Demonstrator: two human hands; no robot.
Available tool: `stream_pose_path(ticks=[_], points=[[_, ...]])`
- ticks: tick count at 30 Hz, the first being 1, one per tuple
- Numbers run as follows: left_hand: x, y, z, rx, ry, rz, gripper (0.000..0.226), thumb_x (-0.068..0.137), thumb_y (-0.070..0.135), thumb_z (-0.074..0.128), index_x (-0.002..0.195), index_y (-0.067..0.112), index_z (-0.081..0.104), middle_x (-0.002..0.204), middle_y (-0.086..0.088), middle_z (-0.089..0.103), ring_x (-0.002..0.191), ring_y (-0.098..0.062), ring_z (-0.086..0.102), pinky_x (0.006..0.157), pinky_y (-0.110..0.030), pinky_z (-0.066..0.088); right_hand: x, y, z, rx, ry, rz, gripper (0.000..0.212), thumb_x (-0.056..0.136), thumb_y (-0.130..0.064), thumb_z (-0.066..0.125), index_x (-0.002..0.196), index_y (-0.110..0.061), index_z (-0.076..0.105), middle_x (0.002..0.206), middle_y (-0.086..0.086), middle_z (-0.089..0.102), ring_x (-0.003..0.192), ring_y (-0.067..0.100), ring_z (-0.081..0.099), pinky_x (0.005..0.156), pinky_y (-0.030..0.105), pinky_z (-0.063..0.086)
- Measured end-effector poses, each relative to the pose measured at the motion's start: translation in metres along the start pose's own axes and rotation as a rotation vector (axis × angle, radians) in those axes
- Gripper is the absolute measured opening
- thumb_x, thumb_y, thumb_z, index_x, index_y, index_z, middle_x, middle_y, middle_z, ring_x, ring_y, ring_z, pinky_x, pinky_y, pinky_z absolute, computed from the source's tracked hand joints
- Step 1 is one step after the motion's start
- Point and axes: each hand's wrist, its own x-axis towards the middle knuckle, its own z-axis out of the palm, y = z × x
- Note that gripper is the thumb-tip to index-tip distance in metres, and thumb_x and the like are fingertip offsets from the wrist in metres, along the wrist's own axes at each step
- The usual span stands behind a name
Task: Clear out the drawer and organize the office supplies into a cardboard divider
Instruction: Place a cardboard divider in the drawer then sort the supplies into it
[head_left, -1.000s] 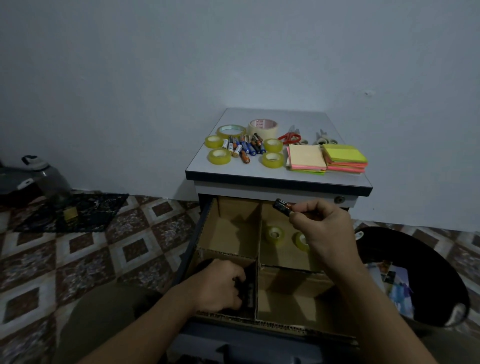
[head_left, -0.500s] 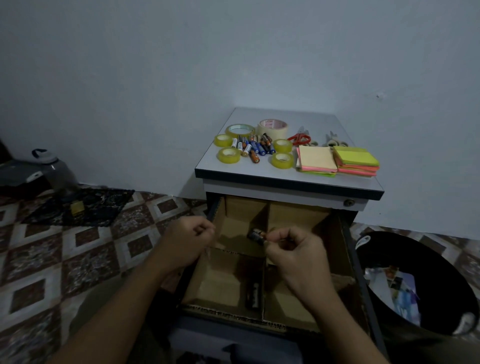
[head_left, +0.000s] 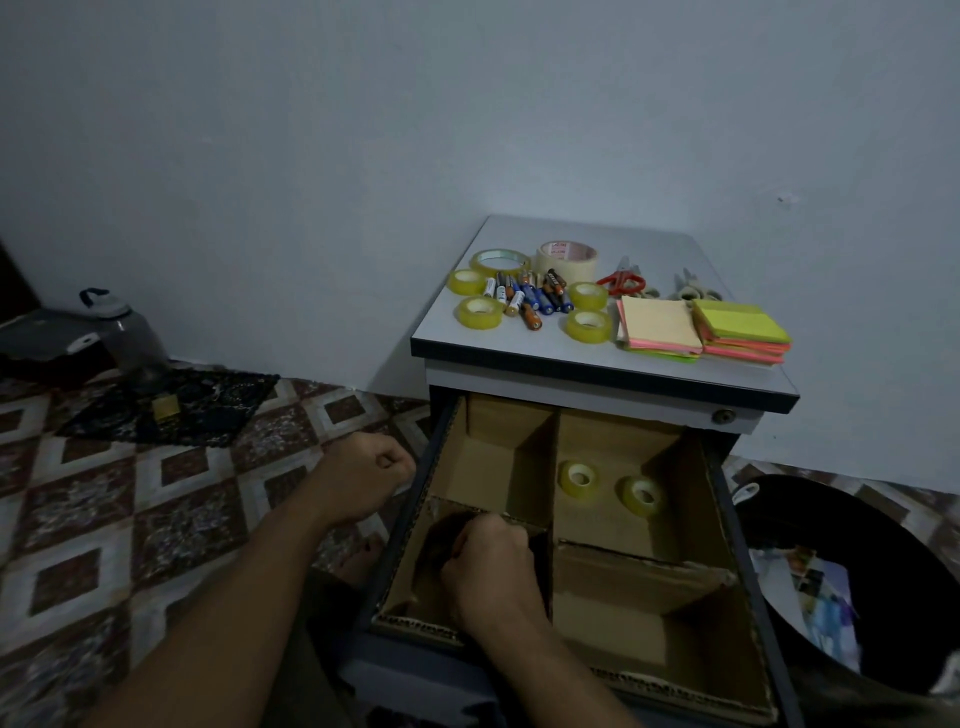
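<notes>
Lying in pulled-out dark metal drawer (head_left: 415, 670): brown four-compartment cardboard divider (head_left: 613, 623) | right hand (head_left: 488, 566) curled inside near-left compartment, contents of grasp hidden | left hand (head_left: 358, 483) clenched in a fist, left of drawer | two yellow tape rolls (head_left: 577, 477) in far-right compartment

Your cardboard divider (head_left: 493, 462) reads plain brown, inside a dark navy drawer (head_left: 434, 457). The tape rolls in it (head_left: 577, 477) are translucent yellow, same as the rolls on top (head_left: 480, 313). Cabinet top (head_left: 649, 249): pale grey with a black edge band. Masking tape (head_left: 566, 257): cream, red print. Batteries (head_left: 524, 301): a mix of blue, black, orange and white. Scissors (head_left: 621, 282): red handles. Sticky notes: one stack (head_left: 660, 325) pale orange over pink and green, the other (head_left: 740, 325) lime over pink. Floor tiles (head_left: 104, 519): brown-and-white diamond pattern. Mat (head_left: 208, 400): black, speckled. Bin (head_left: 883, 545): black.
</notes>
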Motion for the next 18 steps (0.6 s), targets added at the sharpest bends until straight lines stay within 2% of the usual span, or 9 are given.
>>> stream_pose_path(ticks=[4, 7, 10, 15, 18], points=[[-0.001, 0.001, 0.001, -0.012, -0.008, -0.004, 0.017, 0.093, 0.020, 0.063, 0.080, 0.025, 0.073, 0.074, 0.007, 0.071, 0.071, -0.008, 0.065, 0.063, -0.023, 0.046, 0.006, 0.001, 0.007, -0.069, -0.085, -0.031, 0.018, 0.090, 0.000, 0.055, 0.104, -0.004, 0.065, 0.109, 0.014, 0.066, 0.097, 0.026, 0.065, 0.070, 0.024, 0.049], [-0.004, 0.004, 0.002, -0.036, -0.017, -0.012, 0.018, 0.093, 0.021, 0.063, 0.078, 0.024, 0.073, 0.071, 0.005, 0.071, 0.065, -0.006, 0.064, 0.060, -0.021, 0.046, 0.016, 0.002, 0.010, -0.142, -0.177, -0.063, 0.022, 0.088, 0.000, 0.060, 0.109, -0.005, 0.064, 0.114, 0.015, 0.064, 0.103, 0.028, 0.064, 0.076, 0.026, 0.052], [-0.006, 0.004, 0.002, -0.042, -0.011, -0.009, 0.018, 0.094, 0.021, 0.063, 0.078, 0.024, 0.072, 0.073, 0.004, 0.070, 0.066, -0.008, 0.063, 0.060, -0.022, 0.044, 0.026, 0.005, 0.014, -0.200, -0.204, -0.122, 0.024, 0.087, 0.000, 0.061, 0.110, -0.006, 0.065, 0.113, 0.016, 0.064, 0.101, 0.029, 0.064, 0.084, 0.035, 0.057], [-0.007, 0.004, 0.002, -0.053, -0.006, -0.013, 0.017, 0.094, 0.022, 0.063, 0.080, 0.023, 0.072, 0.071, 0.004, 0.070, 0.059, 0.000, 0.061, 0.054, -0.014, 0.043, 0.034, 0.010, 0.015, -0.240, -0.279, -0.231, 0.013, 0.086, -0.009, 0.069, 0.099, -0.006, 0.067, 0.097, 0.012, 0.069, 0.087, 0.025, 0.067, 0.068, 0.024, 0.051], [-0.006, 0.005, 0.003, -0.050, -0.004, -0.009, 0.017, 0.095, 0.022, 0.063, 0.081, 0.022, 0.072, 0.070, 0.003, 0.070, 0.056, 0.001, 0.059, 0.053, -0.014, 0.042, 0.034, 0.014, 0.010, -0.252, -0.290, -0.278, 0.015, 0.085, -0.008, 0.069, 0.099, -0.007, 0.065, 0.096, 0.012, 0.067, 0.087, 0.025, 0.066, 0.067, 0.024, 0.052]])
